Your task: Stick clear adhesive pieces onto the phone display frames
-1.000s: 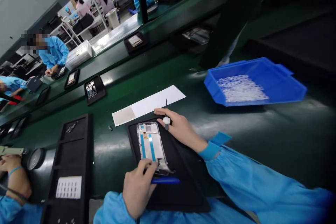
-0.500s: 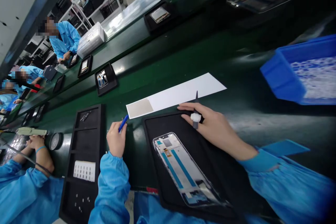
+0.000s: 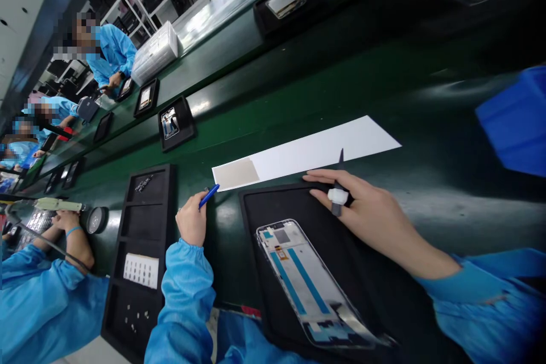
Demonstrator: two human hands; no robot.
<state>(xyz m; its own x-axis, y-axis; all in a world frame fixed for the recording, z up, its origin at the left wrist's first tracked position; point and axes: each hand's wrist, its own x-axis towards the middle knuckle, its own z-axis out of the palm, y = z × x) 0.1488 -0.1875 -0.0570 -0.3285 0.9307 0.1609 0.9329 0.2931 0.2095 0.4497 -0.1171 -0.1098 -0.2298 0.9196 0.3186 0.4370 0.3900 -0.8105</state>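
My left hand (image 3: 193,223) is closed around a slim blue pen-like tool (image 3: 210,197), whose end reaches the near left corner of a white paper strip (image 3: 315,145). A beige rectangle (image 3: 236,173) covers that end of the strip. Over the upper right edge of a black tray (image 3: 273,205), my right hand (image 3: 362,205) holds dark pointed tweezers (image 3: 341,159) with a white wrap. Its fingers stretch forward, and the tweezers' tip points at the strip. In the tray lies a phone frame (image 3: 298,273) with blue strips on its silvery inside.
A black compartment tray (image 3: 121,250) with a white card of small pieces and loose bits stands at left. Beside it are a co-worker's hands (image 3: 66,220) and a round dish (image 3: 96,219). A blue bin (image 3: 516,119) stands at right; phone trays (image 3: 177,122) line the green bench.
The view has shifted, so most things appear farther right and the blue bin is partly cut off. Both hands keep their tools, and the phone frame stays in its tray.
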